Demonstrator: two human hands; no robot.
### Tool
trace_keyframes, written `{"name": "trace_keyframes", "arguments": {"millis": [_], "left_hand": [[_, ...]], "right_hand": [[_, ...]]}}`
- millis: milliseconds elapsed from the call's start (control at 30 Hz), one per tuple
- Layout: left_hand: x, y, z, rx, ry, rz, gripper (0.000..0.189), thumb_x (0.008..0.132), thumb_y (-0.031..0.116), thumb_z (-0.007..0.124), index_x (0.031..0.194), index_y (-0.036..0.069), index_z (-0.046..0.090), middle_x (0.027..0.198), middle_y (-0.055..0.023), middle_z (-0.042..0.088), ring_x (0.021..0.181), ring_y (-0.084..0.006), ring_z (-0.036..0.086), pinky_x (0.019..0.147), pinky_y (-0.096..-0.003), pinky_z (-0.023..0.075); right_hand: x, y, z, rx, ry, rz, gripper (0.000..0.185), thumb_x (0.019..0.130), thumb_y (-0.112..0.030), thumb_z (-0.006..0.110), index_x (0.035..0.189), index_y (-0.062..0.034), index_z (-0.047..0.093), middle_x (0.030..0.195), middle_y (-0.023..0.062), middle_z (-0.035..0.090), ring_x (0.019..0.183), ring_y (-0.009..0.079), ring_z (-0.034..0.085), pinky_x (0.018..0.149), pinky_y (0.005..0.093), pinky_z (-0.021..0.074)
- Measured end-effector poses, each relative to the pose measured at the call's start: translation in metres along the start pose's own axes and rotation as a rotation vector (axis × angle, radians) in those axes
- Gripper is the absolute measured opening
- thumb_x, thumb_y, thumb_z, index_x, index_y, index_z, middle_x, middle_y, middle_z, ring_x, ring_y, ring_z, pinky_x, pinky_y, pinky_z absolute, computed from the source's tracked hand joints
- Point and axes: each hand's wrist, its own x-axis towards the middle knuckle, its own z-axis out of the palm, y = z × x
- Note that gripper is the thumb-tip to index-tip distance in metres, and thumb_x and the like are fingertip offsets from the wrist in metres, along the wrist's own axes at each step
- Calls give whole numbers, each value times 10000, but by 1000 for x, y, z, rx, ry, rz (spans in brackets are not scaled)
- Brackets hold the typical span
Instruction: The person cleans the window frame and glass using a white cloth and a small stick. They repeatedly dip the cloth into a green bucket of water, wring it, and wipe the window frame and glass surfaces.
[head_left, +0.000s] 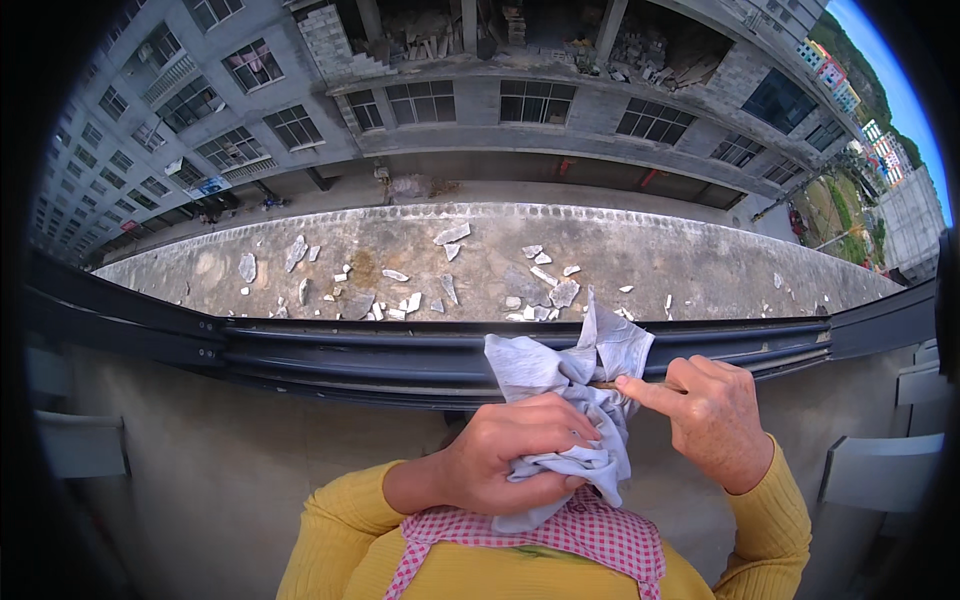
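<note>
My left hand (517, 454) is closed around a bunched pale grey cloth (525, 364), close to my chest. Its upper folds spread over the dark metal window track (360, 360). Further right, my right hand (705, 409) grips a thin brownish stick (604, 385), index finger stretched along it. The stick's tip goes into the folds of the cloth, so its far end is hidden. Part of the cloth hangs over the track's outer edge.
Beyond the track lies a concrete ledge (480, 259) strewn with broken white fragments (564, 293). A grey building (480, 105) stands across a drop. Indoors, pale panels (885, 471) stand at the right and a similar panel (79, 442) at the left, above a tiled floor (247, 442).
</note>
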Motion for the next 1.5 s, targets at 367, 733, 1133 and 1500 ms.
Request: {"name": "trace_keyframes", "arguments": {"millis": [367, 733, 1133, 1500], "left_hand": [[108, -85, 147, -113, -100, 118, 171, 830, 122, 695, 892, -30, 649, 878, -143, 650, 858, -326, 596, 779, -412, 480], [52, -27, 58, -206, 66, -36, 186, 844, 55, 698, 986, -66, 698, 1004, -187, 713, 917, -287, 682, 837, -380, 525], [-84, 43, -45, 216, 892, -33, 225, 776, 167, 563, 803, -55, 586, 766, -209, 644, 710, -307, 632, 697, -411, 488], [-35, 25, -12, -57, 604, -131, 241, 763, 158, 661, 758, -82, 640, 773, -215, 692, 794, -344, 697, 719, -424, 558]], "right_hand": [[-91, 136, -54, -44, -98, 279, 291, 757, 25, 640, 928, -145, 801, 661, 104, 544, 610, 308, 553, 561, 392, 413], [-40, 83, -36, 227, -198, 130, 337, 765, 30, 627, 1012, -141, 781, 666, 78, 604, 574, 271, 613, 510, 365, 436], [79, -87, 49, 221, -7, -237, 307, 792, -130, 649, 1072, -4, 647, 776, 84, 626, 634, 232, 700, 502, 323, 536], [24, -17, 25, 88, 46, -153, 387, 748, -99, 653, 1119, -186, 720, 793, 2, 555, 666, 164, 576, 584, 298, 495]]}}
